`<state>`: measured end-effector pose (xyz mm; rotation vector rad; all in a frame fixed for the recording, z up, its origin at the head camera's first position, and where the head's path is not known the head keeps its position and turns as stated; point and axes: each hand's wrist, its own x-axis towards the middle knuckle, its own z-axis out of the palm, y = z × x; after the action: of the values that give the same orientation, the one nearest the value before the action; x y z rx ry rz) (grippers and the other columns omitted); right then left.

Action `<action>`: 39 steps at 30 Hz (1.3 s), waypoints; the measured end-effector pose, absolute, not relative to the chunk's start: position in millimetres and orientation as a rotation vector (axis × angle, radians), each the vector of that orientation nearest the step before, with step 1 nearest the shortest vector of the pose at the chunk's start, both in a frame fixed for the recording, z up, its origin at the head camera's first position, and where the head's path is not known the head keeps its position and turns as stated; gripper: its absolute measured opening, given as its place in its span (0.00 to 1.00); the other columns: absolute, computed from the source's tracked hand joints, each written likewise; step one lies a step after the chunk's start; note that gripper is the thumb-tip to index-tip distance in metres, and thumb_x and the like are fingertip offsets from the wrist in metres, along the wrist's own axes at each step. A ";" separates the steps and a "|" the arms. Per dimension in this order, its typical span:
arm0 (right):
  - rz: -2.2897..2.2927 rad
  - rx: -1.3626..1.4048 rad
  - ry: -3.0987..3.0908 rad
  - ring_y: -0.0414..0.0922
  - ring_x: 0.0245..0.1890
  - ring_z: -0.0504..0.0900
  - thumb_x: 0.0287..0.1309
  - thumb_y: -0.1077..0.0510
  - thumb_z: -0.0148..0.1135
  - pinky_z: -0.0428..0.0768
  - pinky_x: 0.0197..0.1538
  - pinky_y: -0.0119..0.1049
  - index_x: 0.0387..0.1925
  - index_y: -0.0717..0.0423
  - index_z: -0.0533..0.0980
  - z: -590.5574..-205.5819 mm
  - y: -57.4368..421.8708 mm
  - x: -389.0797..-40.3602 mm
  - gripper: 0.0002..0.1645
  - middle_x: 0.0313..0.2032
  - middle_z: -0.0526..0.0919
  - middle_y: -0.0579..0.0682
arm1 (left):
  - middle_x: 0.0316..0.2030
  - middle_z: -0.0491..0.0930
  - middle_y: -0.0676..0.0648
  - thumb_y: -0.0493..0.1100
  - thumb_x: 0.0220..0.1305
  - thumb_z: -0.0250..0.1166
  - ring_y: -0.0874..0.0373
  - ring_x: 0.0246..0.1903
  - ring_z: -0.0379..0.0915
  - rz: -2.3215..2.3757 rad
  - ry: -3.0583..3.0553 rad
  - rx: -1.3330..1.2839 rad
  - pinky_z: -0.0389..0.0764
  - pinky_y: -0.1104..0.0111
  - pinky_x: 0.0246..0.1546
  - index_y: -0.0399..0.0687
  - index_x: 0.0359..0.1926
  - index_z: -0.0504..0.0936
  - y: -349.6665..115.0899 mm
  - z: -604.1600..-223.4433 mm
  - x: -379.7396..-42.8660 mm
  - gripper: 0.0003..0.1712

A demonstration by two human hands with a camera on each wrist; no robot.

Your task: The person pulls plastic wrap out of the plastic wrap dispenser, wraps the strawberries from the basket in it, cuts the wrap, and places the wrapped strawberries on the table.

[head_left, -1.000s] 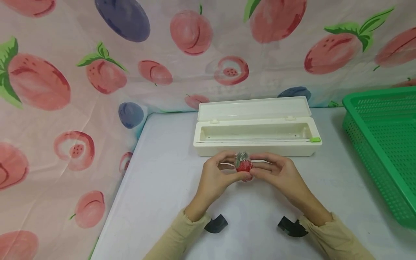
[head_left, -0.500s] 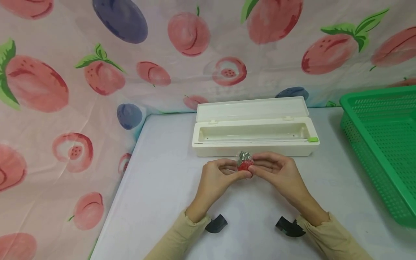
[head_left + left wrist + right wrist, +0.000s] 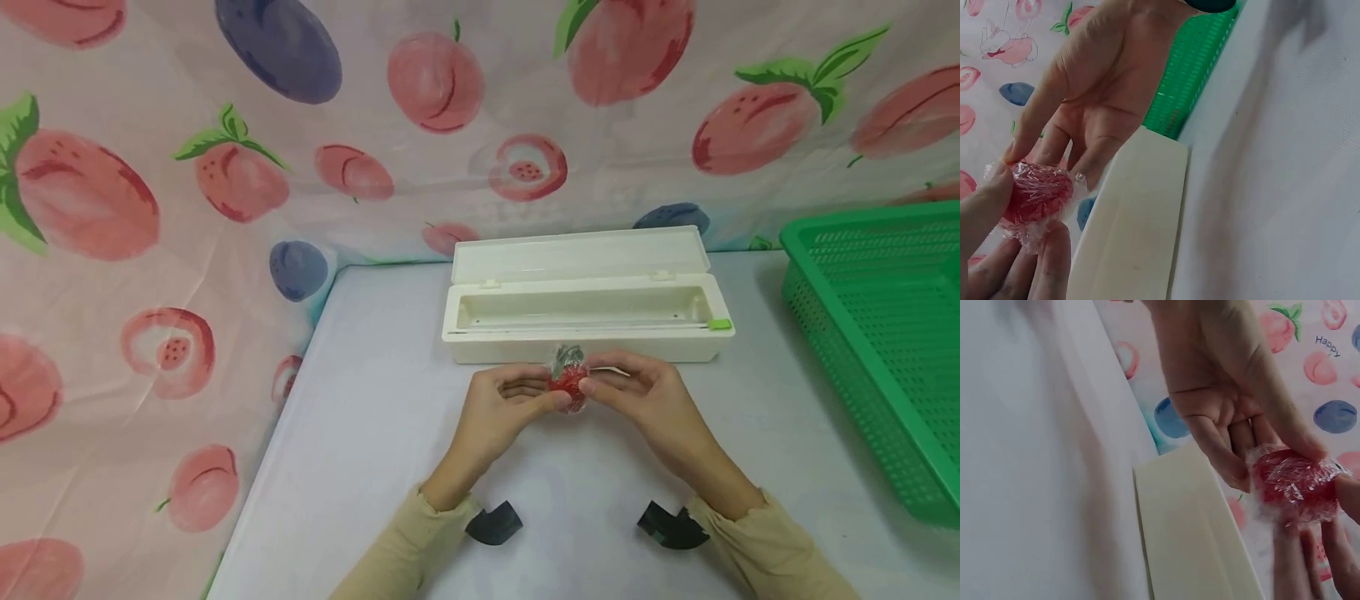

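A strawberry [image 3: 568,379], red with a green top, is wrapped in crinkled clear cling film. Both hands hold it in front of the white box. My left hand [image 3: 495,417] pinches its left side, thumb toward me and fingers behind. From the right, my right hand [image 3: 656,408] grips it between thumb and fingers. Up close in the left wrist view, the wrapped strawberry [image 3: 1038,194] shows film bunched around its ends. In the right wrist view, thumbs and fingertips press on the shiny film round the strawberry [image 3: 1294,481]. Fingers partly hide it.
Behind the hands stands a long white box [image 3: 600,348], its hinged lid [image 3: 581,254] raised and a green slider [image 3: 719,324] at its right front. A green basket [image 3: 813,325] sits on the right. Fruit-patterned cloth [image 3: 420,208] hangs behind the white table [image 3: 360,433].
The strawberry has turned between the fingers; its red side shows more and its green top leans right. Both hands stay in nearly the same place.
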<state>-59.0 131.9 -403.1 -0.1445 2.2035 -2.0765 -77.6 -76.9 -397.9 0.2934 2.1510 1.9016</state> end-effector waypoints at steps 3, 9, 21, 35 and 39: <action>-2.015 -0.135 2.215 0.44 0.58 0.79 0.62 0.55 0.68 0.80 0.54 0.28 0.57 0.64 0.74 -402.1 132.4 -59.7 0.26 0.58 0.77 0.54 | 0.41 0.87 0.41 0.41 0.55 0.76 0.58 0.38 0.85 1.895 2.158 0.321 0.85 0.68 0.41 0.37 0.49 0.84 -77.4 -399.4 -78.6 0.22; -1.845 -0.113 2.227 0.53 0.60 0.79 0.66 0.48 0.63 0.80 0.57 0.35 0.65 0.64 0.69 -397.8 133.4 -60.5 0.34 0.61 0.77 0.61 | 0.42 0.87 0.40 0.39 0.56 0.75 0.58 0.38 0.85 1.896 2.158 0.352 0.85 0.69 0.41 0.36 0.49 0.85 -76.1 -401.5 -80.4 0.20; -1.833 -0.166 2.354 0.47 0.50 0.85 0.65 0.50 0.65 0.81 0.52 0.29 0.58 0.64 0.77 -398.1 129.4 -57.8 0.27 0.53 0.84 0.58 | 0.45 0.86 0.43 0.40 0.51 0.79 0.55 0.42 0.85 1.969 2.103 0.229 0.86 0.66 0.42 0.41 0.55 0.82 -75.7 -404.2 -80.3 0.29; -1.884 -0.153 2.309 0.42 0.48 0.84 0.64 0.54 0.66 0.84 0.49 0.31 0.56 0.64 0.79 -400.8 128.9 -58.9 0.24 0.54 0.83 0.59 | 0.41 0.87 0.39 0.38 0.55 0.76 0.54 0.39 0.87 1.994 2.117 0.303 0.86 0.68 0.41 0.35 0.51 0.84 -73.0 -402.3 -74.5 0.23; -1.872 -0.144 2.334 0.46 0.49 0.84 0.64 0.54 0.66 0.84 0.48 0.32 0.57 0.65 0.79 -399.3 130.0 -57.9 0.24 0.54 0.83 0.60 | 0.41 0.87 0.38 0.38 0.55 0.76 0.53 0.39 0.87 2.010 2.114 0.318 0.86 0.67 0.41 0.35 0.51 0.84 -70.7 -402.5 -74.3 0.22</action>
<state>-57.9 130.0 -399.3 -0.1443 2.3342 -1.8722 -74.3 -70.7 -402.5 0.3181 2.1140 2.0102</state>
